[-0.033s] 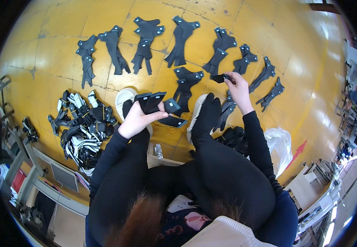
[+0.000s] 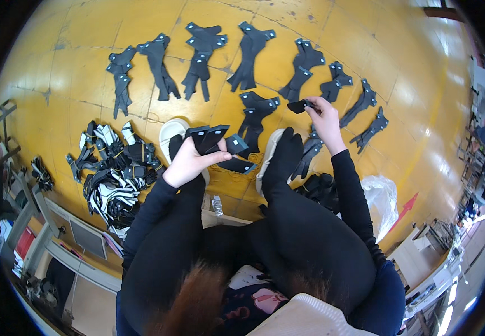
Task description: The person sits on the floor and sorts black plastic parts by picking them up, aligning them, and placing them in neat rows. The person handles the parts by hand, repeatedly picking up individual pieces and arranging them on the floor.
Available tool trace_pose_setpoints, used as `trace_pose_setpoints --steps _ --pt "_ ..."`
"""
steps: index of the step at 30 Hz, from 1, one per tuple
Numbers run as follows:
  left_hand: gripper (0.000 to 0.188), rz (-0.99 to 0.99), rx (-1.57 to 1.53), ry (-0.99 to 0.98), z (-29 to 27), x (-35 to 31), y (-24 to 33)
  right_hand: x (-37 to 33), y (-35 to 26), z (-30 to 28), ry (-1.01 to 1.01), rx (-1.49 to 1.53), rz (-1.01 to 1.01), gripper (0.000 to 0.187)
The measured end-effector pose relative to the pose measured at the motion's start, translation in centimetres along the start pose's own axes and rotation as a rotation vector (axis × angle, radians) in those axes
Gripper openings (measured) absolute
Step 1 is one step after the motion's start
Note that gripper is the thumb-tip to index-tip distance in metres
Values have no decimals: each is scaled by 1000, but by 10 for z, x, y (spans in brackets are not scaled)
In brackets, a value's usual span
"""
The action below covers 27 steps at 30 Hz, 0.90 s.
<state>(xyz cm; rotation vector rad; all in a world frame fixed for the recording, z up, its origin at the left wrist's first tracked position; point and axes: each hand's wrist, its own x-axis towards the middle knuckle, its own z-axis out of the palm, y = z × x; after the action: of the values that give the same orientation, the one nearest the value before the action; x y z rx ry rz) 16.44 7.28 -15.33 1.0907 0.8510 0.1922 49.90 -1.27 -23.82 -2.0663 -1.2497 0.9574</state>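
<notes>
Fanned out in my left hand [image 2: 189,162] are several black fabric pieces [image 2: 213,136] with small light labels, the thumb pressed across them. My right hand [image 2: 324,121] pinches one small black fabric piece [image 2: 296,106] between thumb and fingers, held over the floor ahead. On the floor beyond my hands lie piles of flat dark cut pieces [image 2: 246,59] with similar labels, spread in a loose arc. One such pile [image 2: 258,112] sits between my two hands, and another [image 2: 309,150] lies by my right foot, partly hidden by the right wrist.
A heap of bundled black and white pieces [image 2: 116,187] tied with yellow bands is at my left. Thin yellow bands [image 2: 231,173] lie between my feet. A dark heap [image 2: 318,190] and a clear plastic bag [image 2: 381,201] are at my right, and metal frames [image 2: 35,218] stand far left.
</notes>
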Motion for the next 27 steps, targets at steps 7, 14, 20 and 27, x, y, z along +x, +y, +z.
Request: trace_pose_setpoints --steps 7,14,20,27 --pt "10 1 -20 -8 -9 -2 -20 52 -53 8 -184 -97 -194 20" --pt "14 44 -25 0 -12 0 -19 118 -109 7 -333 -120 -228 21" --pt "17 33 -75 6 -13 -2 -16 164 -112 69 -519 -185 -437 22" --pt "16 45 -118 54 -21 -6 -17 155 -156 193 -629 4 -425 25"
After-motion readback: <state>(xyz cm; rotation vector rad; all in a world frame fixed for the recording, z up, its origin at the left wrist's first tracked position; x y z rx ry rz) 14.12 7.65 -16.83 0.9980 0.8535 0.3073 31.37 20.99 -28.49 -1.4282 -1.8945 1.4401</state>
